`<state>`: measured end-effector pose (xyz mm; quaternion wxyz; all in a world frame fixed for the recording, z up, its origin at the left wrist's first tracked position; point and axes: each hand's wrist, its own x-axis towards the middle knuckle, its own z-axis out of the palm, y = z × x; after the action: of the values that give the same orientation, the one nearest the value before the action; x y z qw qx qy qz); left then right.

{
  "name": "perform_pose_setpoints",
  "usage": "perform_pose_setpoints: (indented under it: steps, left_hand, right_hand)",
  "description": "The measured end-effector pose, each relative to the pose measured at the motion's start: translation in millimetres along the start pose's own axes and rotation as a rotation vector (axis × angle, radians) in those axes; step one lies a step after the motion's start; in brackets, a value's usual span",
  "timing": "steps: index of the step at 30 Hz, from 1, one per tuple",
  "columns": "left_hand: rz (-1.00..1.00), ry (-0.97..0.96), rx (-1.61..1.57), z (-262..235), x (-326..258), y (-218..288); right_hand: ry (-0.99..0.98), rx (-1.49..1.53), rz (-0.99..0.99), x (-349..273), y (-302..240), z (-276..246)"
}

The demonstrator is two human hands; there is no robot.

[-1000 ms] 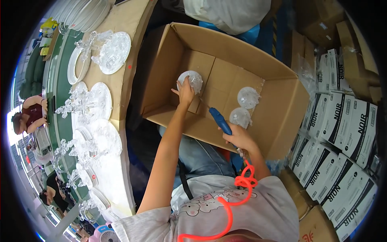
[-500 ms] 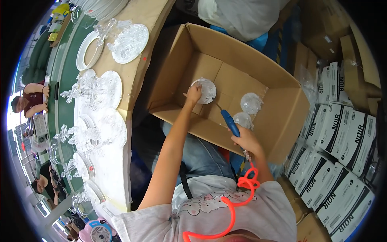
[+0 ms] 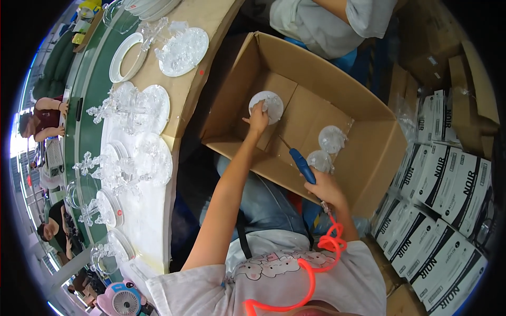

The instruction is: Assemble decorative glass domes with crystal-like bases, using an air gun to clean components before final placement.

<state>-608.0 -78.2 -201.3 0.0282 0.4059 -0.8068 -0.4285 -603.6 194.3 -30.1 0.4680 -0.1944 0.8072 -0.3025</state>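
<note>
My left hand (image 3: 258,120) grips a round white disc with clear plastic-looking parts (image 3: 273,106) in the left part of a large open cardboard box (image 3: 316,68). Its fingers are closed at the disc's middle and partly hide it. In my right hand (image 3: 322,185) is a blue-handled air gun (image 3: 301,165) with a thin nozzle. That nozzle points toward the disc, its tip apart from the rim. An orange-red coiled hose (image 3: 311,284) trails from the handle over my shirt. Two more clear and white round pieces, one farther back (image 3: 331,139) and one nearer (image 3: 319,159), lie on the box's right side.
To the left, a worktable (image 3: 158,231) carries several clear branched pieces on white discs (image 3: 159,108) and a white ring (image 3: 117,66). A green conveyor (image 3: 79,142) runs beyond. Cartons (image 3: 453,179) are stacked at right. Another person (image 3: 316,26) sits beyond the box.
My left hand and the disc have shifted slightly farther back in the box, away from the nozzle tip. The air gun stays in my right hand. The whole view has shifted a little.
</note>
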Motion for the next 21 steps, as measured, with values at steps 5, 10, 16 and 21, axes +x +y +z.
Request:
perform_pose_setpoints:
  steps: [5,10,16,21]
  left_hand:
    - [-0.014,0.066,-0.065,-4.0,-8.6,6.5]
    - [0.276,0.137,0.061,-28.6,-31.5,28.6]
    - [0.594,0.053,-0.091,-168.7,-184.2,143.1]
    - [0.445,0.333,-0.175,-288.4,-297.6,123.4]
  right_hand:
    - [-0.063,0.024,-0.007,-4.1,3.7,-5.0]
    - [0.048,0.313,0.033,-5.8,46.8,6.1]
    - [0.014,0.588,0.097,-39.3,65.1,0.4]
    - [0.065,0.600,0.120,-46.6,54.4,-6.6]
